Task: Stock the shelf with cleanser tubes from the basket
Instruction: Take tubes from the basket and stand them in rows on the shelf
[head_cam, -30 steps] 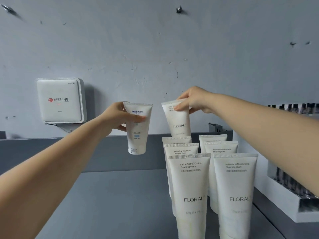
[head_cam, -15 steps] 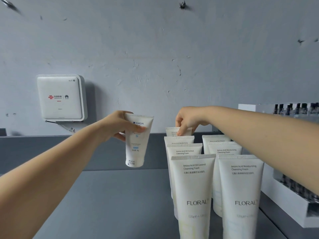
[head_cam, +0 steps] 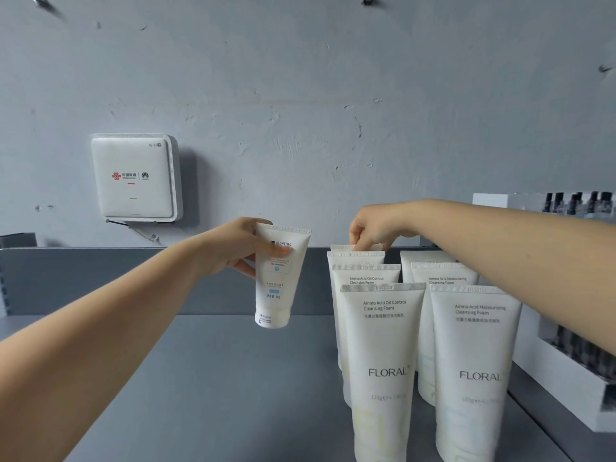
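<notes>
Right hand (head_cam: 373,228) pinches the crimped top of the rearmost tube (head_cam: 346,247), seating it behind the left Floral row (head_cam: 383,345) on the shelf (head_cam: 200,378), while left hand (head_cam: 233,248) grips a smaller tube (head_cam: 278,278) aloft, likely next in line.

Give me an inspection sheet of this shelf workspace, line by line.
Surface: grey shelf, bare on its left half.
Job's things: two rows of upright FLORAL tubes at right; a smaller tube held off the shelf; basket not in view.
Clutter: white rack of dark bottles at far right.
Hands: left hand grips the smaller tube; right hand pinches the top of the rearmost tube in the left row.
Cables: thin lead hanging below the router.
Surroundings: scuffed grey wall with a white WiFi router.
</notes>
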A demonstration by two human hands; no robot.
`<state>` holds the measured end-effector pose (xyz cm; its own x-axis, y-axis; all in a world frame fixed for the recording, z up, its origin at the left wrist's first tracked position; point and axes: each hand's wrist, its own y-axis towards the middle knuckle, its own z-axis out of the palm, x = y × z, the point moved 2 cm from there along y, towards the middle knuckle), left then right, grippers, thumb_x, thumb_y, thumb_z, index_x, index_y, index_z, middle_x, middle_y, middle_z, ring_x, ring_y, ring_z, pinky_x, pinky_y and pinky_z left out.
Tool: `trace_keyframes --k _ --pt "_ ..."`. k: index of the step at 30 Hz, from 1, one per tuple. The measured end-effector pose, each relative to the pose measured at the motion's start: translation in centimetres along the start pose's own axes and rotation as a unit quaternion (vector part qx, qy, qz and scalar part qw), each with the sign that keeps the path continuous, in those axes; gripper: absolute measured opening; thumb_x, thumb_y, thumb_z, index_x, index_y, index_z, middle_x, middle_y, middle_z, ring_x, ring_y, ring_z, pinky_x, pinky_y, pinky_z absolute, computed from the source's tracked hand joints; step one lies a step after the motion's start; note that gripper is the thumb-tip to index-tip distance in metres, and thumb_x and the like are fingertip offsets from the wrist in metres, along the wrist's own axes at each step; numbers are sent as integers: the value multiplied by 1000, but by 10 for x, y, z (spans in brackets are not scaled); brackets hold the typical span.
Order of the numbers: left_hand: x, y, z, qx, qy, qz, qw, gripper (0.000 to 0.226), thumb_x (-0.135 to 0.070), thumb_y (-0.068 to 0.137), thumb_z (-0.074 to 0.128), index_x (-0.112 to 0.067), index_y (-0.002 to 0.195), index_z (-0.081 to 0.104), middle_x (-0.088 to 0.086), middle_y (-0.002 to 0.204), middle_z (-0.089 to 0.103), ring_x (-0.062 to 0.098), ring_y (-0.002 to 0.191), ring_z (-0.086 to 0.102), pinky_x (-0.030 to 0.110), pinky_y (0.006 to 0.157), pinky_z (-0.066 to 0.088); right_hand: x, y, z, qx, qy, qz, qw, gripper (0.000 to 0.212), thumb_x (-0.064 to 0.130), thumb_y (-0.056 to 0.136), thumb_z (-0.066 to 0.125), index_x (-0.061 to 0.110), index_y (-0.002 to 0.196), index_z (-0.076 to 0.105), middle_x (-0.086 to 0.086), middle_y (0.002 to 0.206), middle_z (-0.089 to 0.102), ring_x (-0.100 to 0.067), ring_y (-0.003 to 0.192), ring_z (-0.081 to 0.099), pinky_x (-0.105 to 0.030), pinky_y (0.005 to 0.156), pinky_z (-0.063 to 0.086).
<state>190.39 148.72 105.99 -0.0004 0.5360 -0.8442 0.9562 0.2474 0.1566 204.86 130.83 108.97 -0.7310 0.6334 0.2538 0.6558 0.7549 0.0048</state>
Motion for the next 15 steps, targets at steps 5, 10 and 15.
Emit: trace_keyframes --k 5,10,15 --pt "6 -5 -2 19 -26 20 999 19 -18 83 68 -13 100 62 5 94 71 20 88 70 38 77 58 18 -13 -22 -12 -18 -16 1000 18 21 90 59 8 102 63 -4 96 65 -16 90 61 -25 75 47" --pt "12 -21 -3 42 -45 26 998 11 -17 85 66 -16 95 62 1 87 71 16 82 70 32 69 58 64 -41 -35 -105 56 -87 989 13 22 88 61 11 93 64 1 84 65 -11 81 63 -22 74 50" --pt "11 -45 -11 66 -51 44 995 10 -16 85 65 -16 95 61 1 87 71 17 80 68 31 67 57 120 -68 -17 -124 17 -111 986 19 17 84 67 6 99 66 -3 83 66 -7 70 62 -18 67 54"
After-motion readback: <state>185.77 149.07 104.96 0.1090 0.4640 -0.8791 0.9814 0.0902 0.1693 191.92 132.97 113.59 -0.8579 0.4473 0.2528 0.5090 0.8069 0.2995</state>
